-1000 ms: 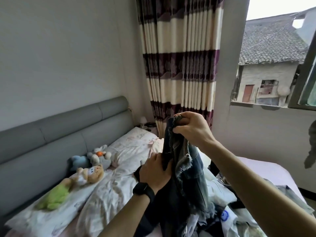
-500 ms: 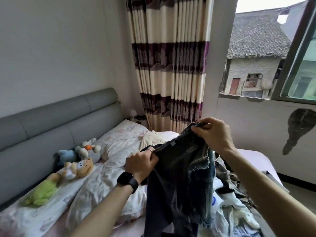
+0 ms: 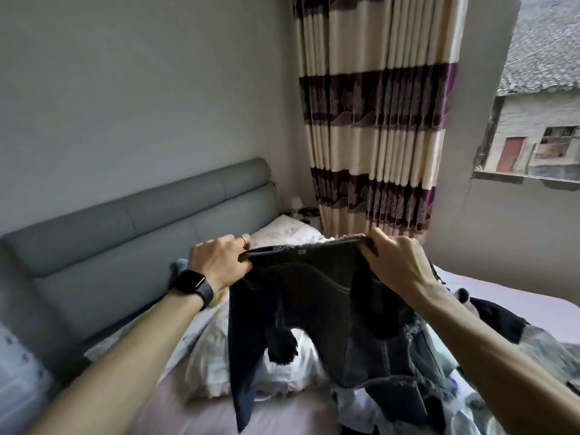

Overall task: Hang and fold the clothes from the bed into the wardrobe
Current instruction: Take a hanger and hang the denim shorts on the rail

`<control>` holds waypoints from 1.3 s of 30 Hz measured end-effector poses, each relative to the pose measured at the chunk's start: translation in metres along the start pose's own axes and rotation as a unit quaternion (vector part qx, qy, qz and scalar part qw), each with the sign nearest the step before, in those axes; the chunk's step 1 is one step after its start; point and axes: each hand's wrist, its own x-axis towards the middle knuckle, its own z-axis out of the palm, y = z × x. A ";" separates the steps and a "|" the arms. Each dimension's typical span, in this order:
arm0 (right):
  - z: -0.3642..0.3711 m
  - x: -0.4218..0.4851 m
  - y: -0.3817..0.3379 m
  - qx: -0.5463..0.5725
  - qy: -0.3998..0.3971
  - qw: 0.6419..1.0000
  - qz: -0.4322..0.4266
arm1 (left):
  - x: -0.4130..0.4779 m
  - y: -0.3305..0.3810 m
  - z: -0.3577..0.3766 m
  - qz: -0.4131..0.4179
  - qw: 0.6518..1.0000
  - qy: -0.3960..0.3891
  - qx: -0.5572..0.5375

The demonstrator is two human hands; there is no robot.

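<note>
Denim shorts (image 3: 317,309) (dark, frayed hems, possibly cut-off jeans, as the lower part is blurred) are held up by the waistband (image 3: 301,250) and stretched flat between both hands, likely so the garment is squared for folding. Left hand (image 3: 219,265) and right hand (image 3: 395,262) are each curled over a waistband corner, knuckles up, forearms reaching forward. Legs are left hanging over the clothes pile (image 3: 464,394) on the bed (image 3: 194,412).

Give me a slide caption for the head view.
Left hand and right hand hold dark jeans by the waistband over the bed.
</note>
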 end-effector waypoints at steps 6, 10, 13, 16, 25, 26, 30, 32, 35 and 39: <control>0.019 0.024 -0.046 -0.048 -0.037 0.998 0.014 | -0.043 -0.035 -0.061 0.032 0.998 0.001 -0.054; 0.034 0.035 -0.079 0.075 -0.119 0.990 0.002 | -0.078 -0.047 -0.095 -0.073 0.991 -0.074 -0.089; 0.041 0.030 -0.106 0.202 -0.191 0.960 -0.038 | -0.117 -0.051 -0.104 -0.155 0.973 -0.130 -0.111; 0.050 0.010 -0.138 0.332 -0.287 0.897 -0.052 | -0.188 -0.054 -0.106 -0.250 0.947 -0.140 -0.147; 0.040 -0.068 -0.259 0.329 -0.367 0.818 -0.296 | -0.398 -0.055 -0.164 -0.459 0.845 -0.033 -0.272; 0.037 -0.077 -0.274 0.345 -0.386 0.795 -0.315 | -0.419 -0.054 -0.170 -0.477 0.833 -0.011 -0.279; 0.020 -0.122 -0.334 0.355 -0.364 0.759 -0.406 | -0.500 -0.041 -0.198 -0.518 0.807 0.065 -0.276; 0.008 -0.149 -0.358 0.369 -0.344 0.747 -0.432 | -0.537 -0.033 -0.208 -0.532 0.798 0.115 -0.261; -0.016 -0.207 -0.402 0.446 -0.367 0.682 -0.448 | -0.605 -0.017 -0.222 -0.565 0.751 0.196 -0.279; -0.043 -0.269 -0.462 0.501 -0.414 0.617 -0.443 | -0.682 0.000 -0.245 -0.585 0.630 0.256 -0.442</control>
